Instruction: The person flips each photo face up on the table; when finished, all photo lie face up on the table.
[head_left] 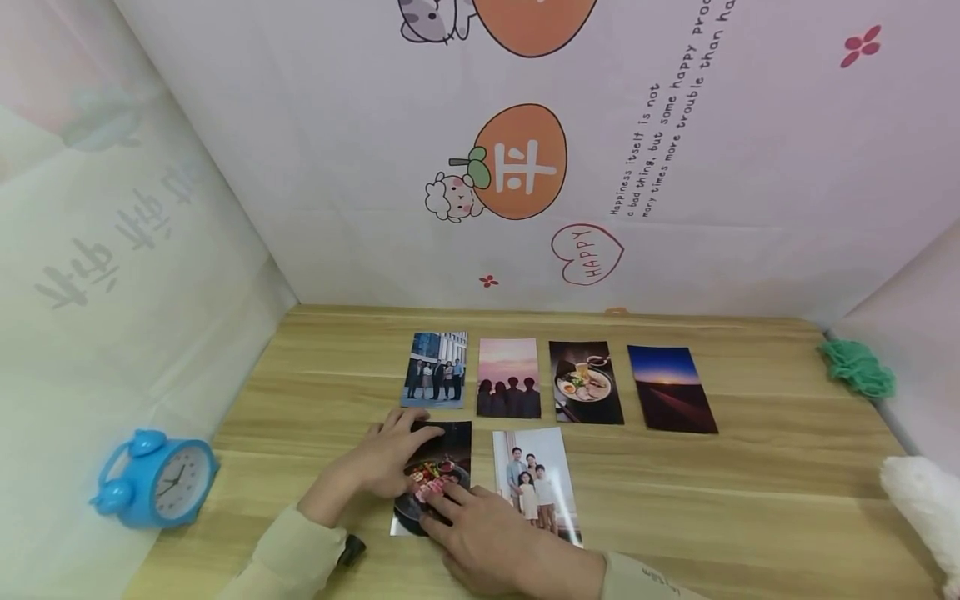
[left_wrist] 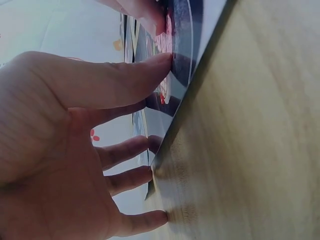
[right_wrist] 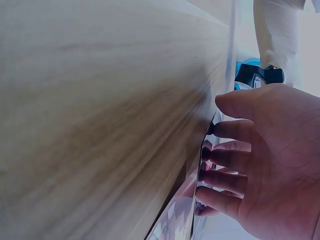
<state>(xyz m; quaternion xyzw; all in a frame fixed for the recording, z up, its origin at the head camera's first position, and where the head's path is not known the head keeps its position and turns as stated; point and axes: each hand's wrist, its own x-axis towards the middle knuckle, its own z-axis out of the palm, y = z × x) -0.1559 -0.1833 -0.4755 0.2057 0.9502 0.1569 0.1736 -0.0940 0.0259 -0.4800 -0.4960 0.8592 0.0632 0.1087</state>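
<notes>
A dark photo print of a grilled-meat dish (head_left: 450,442) lies on the wooden table under both hands. My left hand (head_left: 386,457) is at its left side, fingertips spread along the upper left edge and thumb on the picture. From the lower right, my right hand (head_left: 491,537) rests its extended fingertips on the print, covering part of the dish. The left wrist view shows the thumb of the left hand (left_wrist: 65,135) touching the glossy surface. Just right lies a family photo (head_left: 545,500), its lower left part hidden by the right hand.
Behind lies a row of prints: an office group (head_left: 435,371), silhouettes at sunset (head_left: 510,379), a ramen bowl (head_left: 585,385) and a dusk road (head_left: 672,389). A blue alarm clock (head_left: 161,479) stands left. Green mesh (head_left: 857,367) and a white fluffy thing (head_left: 922,508) sit right.
</notes>
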